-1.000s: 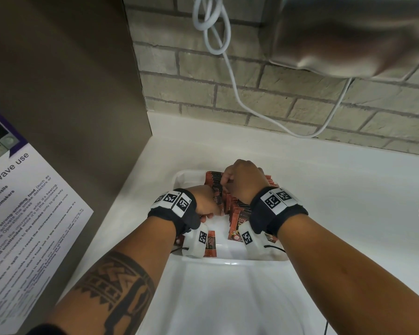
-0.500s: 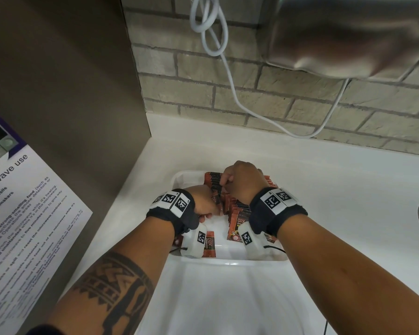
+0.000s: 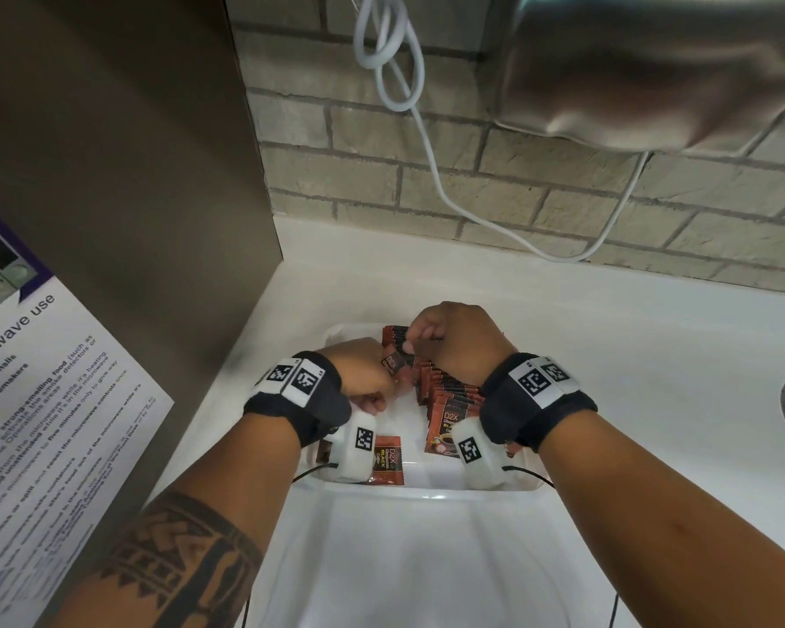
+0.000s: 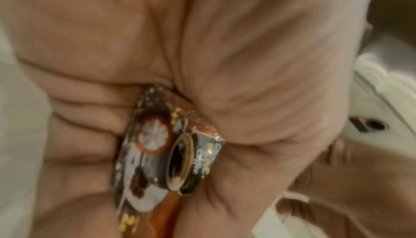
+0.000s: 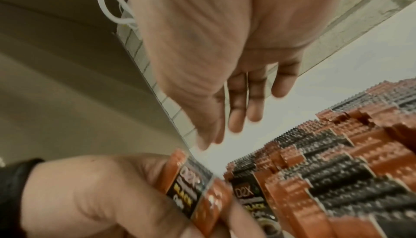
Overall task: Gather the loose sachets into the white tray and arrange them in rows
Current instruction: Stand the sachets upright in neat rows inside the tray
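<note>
Sachets (image 3: pixel 449 396) stand packed in a row along the white tray's (image 3: pixel 427 494) right side; your left hand (image 3: pixel 363 369) grips one sachet (image 4: pixel 162 154), right hand (image 3: pixel 458 342) loosely open above, white cable (image 3: pixel 427 142) behind.

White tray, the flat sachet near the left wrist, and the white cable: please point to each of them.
white tray (image 3: pixel 427 495): head view, near rim.
flat sachet (image 3: pixel 387 460): head view, label middle.
white cable (image 3: pixel 431 156): head view, hanging stretch.

Right hand (image 5: pixel 225 55) fingers extended; left hand (image 5: pixel 94 193) grips one sachet (image 5: pixel 198 190) — apparently several — beside upright sachet row (image 5: pixel 326 170).
</note>
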`<state>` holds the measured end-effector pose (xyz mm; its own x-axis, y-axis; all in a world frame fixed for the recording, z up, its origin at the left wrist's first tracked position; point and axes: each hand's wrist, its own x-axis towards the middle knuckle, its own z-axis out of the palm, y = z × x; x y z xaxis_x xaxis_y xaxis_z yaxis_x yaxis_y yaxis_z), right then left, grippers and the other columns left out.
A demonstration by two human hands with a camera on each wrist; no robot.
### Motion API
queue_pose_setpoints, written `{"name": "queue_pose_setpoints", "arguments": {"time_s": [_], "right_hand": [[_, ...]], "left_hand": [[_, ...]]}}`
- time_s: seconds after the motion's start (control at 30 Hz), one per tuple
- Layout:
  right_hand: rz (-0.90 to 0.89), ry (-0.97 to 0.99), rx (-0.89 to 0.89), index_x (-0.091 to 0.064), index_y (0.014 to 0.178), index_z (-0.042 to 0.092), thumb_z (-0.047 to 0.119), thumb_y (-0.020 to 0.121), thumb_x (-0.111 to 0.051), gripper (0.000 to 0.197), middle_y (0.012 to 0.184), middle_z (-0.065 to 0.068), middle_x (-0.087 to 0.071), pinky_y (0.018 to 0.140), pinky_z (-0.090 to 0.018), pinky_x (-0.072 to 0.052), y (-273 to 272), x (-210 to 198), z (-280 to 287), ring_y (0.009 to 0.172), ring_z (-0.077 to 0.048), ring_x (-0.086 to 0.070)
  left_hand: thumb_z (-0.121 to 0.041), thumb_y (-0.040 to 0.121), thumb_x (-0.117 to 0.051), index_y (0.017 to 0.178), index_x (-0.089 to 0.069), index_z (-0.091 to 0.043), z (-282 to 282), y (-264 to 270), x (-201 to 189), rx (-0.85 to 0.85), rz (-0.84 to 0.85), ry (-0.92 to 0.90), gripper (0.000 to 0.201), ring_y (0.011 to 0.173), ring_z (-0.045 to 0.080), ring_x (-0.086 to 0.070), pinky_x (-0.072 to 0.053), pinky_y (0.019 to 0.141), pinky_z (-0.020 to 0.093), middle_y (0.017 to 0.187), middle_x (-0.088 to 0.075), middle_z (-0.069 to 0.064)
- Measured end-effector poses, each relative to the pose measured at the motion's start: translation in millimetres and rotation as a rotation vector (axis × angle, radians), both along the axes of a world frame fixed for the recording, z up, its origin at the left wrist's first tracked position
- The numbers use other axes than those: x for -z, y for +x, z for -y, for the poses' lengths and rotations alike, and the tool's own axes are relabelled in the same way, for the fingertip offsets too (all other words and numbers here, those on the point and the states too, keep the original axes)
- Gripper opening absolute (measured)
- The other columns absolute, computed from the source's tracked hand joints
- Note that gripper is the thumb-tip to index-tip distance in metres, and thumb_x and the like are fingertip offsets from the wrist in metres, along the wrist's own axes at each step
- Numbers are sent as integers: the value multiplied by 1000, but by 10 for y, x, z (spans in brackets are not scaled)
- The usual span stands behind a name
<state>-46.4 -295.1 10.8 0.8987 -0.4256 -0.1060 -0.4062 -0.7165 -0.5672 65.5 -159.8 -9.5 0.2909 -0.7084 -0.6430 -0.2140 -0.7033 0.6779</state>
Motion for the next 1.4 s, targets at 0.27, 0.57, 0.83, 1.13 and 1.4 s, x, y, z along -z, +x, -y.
{"name": "queue_pose_setpoints", "arguments": {"time_s": [0.27, 0.57, 0.83, 1.13, 1.4], "right_hand": [[166, 244, 43, -73, 80, 26, 21, 85, -76, 8, 81, 1, -74, 80, -31, -53, 26, -147, -50, 75, -11, -67], [117, 72, -14, -75, 90, 19, 18, 90, -69, 6, 84, 9, -70, 71, -16, -43, -6, -226, -99, 85, -12, -64], [-69, -214, -22, -74, 78, 35, 18, 86, -57, 25, 100, 6, -58, 90, -40, -46, 20, -86, -79, 96, -18, -54], [-179, -313, -51, -73, 81, 32, 19, 88, -56, 23, 100, 3, -52, 87, -36, -39, 59, 13, -88, 100, -20, -48], [-214, -367, -82, -75, 87, 30, 22, 90, -56, 21, 103, 0, -56, 89, -40, -44, 86, 17, -87, 99, -21, -52]], "left_hand": [[22, 87, -58, 116, -67, -1, -200, 76, -141, -131, -278, -422, 38, 101, 29, -73, -58, 94, 39, 107, -74, 21], [-10, 80, -83, 103, -73, -12, -297, 120, -112, -76, 211, -358, 26, 90, 22, -74, -60, 84, 34, 95, -78, 3], [-47, 90, -69, 83, -64, -10, -227, 34, 6, 191, 572, 171, 37, 73, 17, -58, -44, 63, 29, 82, -63, 3], [-25, 101, -51, 128, -66, -5, 36, -153, 35, 402, 468, 133, 37, 109, 20, -57, -44, 99, 31, 125, -64, 9], [-27, 102, -56, 140, -60, -19, 139, -161, 63, 412, 432, 106, 40, 126, 22, -56, -45, 104, 29, 142, -59, 2]]}}
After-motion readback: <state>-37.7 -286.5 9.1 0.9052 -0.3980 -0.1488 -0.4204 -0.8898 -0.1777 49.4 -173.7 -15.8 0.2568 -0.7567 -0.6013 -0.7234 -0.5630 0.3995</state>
